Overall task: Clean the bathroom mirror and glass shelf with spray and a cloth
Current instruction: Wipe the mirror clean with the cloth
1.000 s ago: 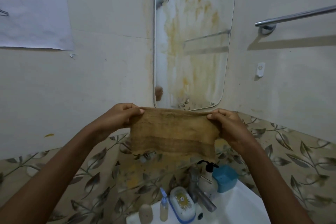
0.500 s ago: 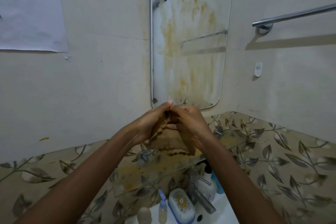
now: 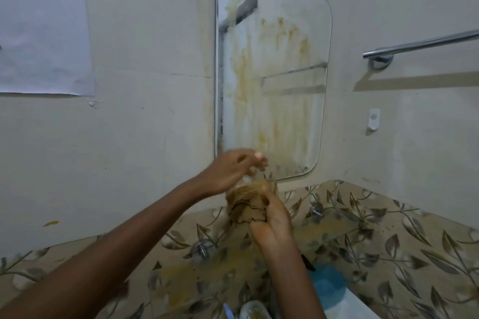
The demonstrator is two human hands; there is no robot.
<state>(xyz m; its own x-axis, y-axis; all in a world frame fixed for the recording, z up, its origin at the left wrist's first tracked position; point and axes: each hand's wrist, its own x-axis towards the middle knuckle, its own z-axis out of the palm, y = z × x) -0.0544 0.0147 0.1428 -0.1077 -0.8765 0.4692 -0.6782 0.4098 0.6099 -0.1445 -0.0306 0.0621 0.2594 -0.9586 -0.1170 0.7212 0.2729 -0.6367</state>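
The mirror (image 3: 272, 72) hangs on the wall ahead, smeared with yellow-brown streaks. Below it runs the glass shelf (image 3: 329, 232), also stained yellow, on two metal brackets. A brown cloth (image 3: 246, 204) is folded into a thick bundle in front of the mirror's lower left corner. My right hand (image 3: 272, 228) grips the bundle from below and the right. My left hand (image 3: 233, 171) is just above it, blurred, with curled fingers pinching the cloth's top edge. No spray bottle is held.
A chrome towel bar (image 3: 420, 44) juts from the right wall, with a white hook (image 3: 373, 118) under it. White paper (image 3: 44, 26) is taped at the upper left. A blue container (image 3: 329, 285), the soap dish (image 3: 252, 312) and the sink rim (image 3: 357, 308) lie below.
A second ago the cloth was stretched flat between both hands. The hands came together and folded it; now it is a bundle in my right hand, with my left hand at its top.
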